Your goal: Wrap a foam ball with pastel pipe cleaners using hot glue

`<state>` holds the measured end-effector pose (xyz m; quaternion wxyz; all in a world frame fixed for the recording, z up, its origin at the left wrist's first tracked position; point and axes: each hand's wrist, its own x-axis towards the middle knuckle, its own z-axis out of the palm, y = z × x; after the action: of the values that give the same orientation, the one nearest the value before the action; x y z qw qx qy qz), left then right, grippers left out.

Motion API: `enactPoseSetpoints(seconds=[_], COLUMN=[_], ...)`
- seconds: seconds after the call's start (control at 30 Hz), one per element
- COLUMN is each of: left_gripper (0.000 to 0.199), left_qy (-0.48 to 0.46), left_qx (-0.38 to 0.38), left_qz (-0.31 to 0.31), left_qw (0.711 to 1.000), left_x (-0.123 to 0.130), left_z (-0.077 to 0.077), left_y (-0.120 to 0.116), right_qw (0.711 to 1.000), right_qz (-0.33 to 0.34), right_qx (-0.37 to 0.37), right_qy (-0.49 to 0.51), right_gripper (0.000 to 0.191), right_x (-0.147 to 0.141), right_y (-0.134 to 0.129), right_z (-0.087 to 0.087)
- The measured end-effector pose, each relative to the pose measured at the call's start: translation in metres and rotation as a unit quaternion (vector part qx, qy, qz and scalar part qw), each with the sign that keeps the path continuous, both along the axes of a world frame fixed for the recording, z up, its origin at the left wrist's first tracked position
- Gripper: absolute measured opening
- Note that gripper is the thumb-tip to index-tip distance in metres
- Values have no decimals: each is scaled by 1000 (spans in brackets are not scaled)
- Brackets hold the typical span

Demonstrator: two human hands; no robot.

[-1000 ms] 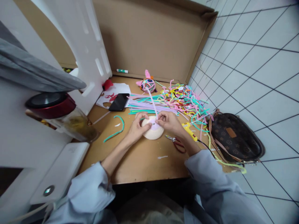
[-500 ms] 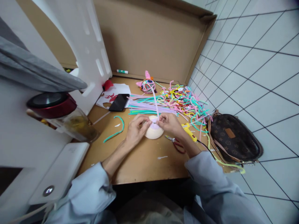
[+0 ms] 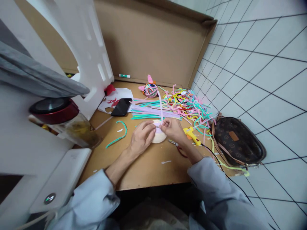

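Tiled wall (image 3: pixel 268 80) fills the right of the head view, and brown cardboard (image 3: pixel 148 44) stands behind a wooden table (image 3: pixel 148 172). At the table's middle sits a pale, rounded ball (image 3: pixel 159 138), with a lilac patch on its top, partly covered by the fingers. From there a lilac strip (image 3: pixel 161 107) rises and leans away toward the back of the table.

The right hand (image 3: pixel 174 129) has its thumb and fingertips closed on the strip's lower end, at the top of the ball. The left hand (image 3: pixel 142 135) is curled at the ball's left side, thumb and fingers drawn together by the patch; whether they pinch the strip or only press on the ball, I cannot tell.

Just beyond the hands lies a bundle (image 3: pixel 148 109) of lilac and teal stems, running rightward into a tangled heap (image 3: pixel 189 105) of many colours. Behind the bundle is a pink-eared toy (image 3: pixel 150 89). To the left, a phone (image 3: pixel 121 107) lies partly on a sheet of paper (image 3: pixel 126 93), and a bent teal stem (image 3: pixel 126 129) lies nearer the person. Pliers (image 3: pixel 173 142) lie near the ball, partly hidden by the right forearm. A yellow glue gun (image 3: pixel 192 135) is just beyond that forearm, near a brown bag (image 3: pixel 238 140). At far left stands a red-lidded bottle (image 3: pixel 72 127).
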<state>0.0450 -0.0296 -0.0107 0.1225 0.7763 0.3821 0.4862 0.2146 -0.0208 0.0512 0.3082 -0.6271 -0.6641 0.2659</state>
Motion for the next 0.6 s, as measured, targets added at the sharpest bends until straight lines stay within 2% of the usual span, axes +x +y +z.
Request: enactPoseSetpoints(seconds=[0.37,0.6], left_gripper=[20,17], left_qy=[-26,-74], left_qx=[-13,-74], left_qz=[1,-25], left_qw=[1000,994], left_x=[0,2], left_z=[0,6], left_y=[-2,-1], right_qw=[1000,985], right_qz=[7,62], right_qx=[17,-87], right_qy=[8,133], right_gripper=[13,13], right_x=[-1,-2], right_y=[0,-3], right_z=[-2,0])
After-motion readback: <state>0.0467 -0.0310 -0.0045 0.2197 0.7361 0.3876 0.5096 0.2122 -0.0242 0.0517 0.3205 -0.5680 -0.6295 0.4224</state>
